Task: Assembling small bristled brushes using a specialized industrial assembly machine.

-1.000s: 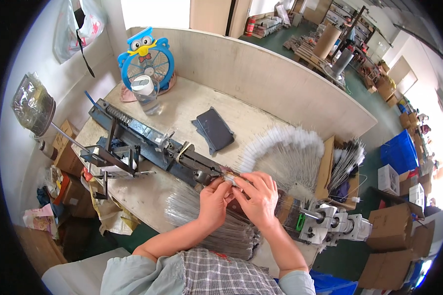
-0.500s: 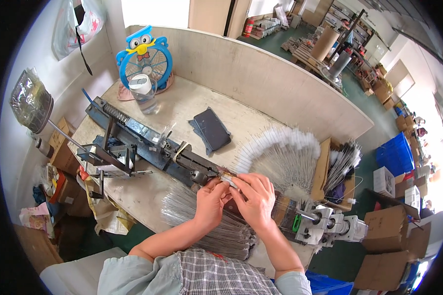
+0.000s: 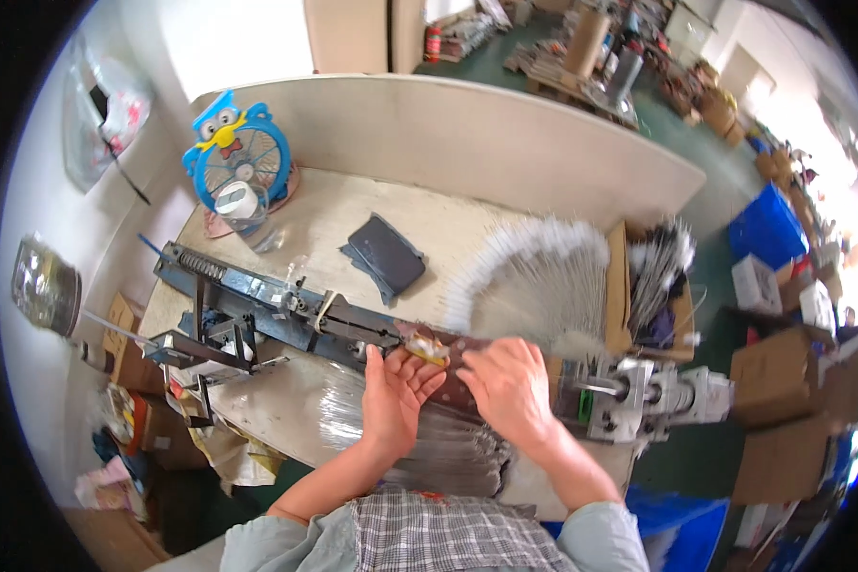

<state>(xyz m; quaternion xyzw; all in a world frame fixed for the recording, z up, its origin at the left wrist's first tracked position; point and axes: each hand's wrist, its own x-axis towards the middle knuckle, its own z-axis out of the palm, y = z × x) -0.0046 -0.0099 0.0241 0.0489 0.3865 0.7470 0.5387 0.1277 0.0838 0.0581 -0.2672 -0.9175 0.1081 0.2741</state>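
My left hand [image 3: 396,393] is open, palm turned up and fingers stretched, just in front of a long dark metal bench fixture [image 3: 353,326]. By its fingertips a small pale piece with a yellow edge [image 3: 429,351] sits on the fixture; its kind is unclear. My right hand [image 3: 513,389] hovers over the fixture's right part, apart from the left. Its fingers curl inward but are smeared by motion, so anything in them cannot be made out. Under and between my forearms lies a bundle of thin metal wires [image 3: 448,453].
Behind the fixture fan out wire-stemmed brushes with white tips [image 3: 534,243]. A cardboard box [image 3: 619,296] holds more. A dark phone [image 3: 391,257], a water jug [image 3: 248,219] and a blue fan [image 3: 243,157] stand farther left. A metal clamping mechanism [image 3: 653,398] stands right.
My hands, together over the fixture before, have parted. The left has opened, and the right has moved away to the right. The whole view has shifted a little.
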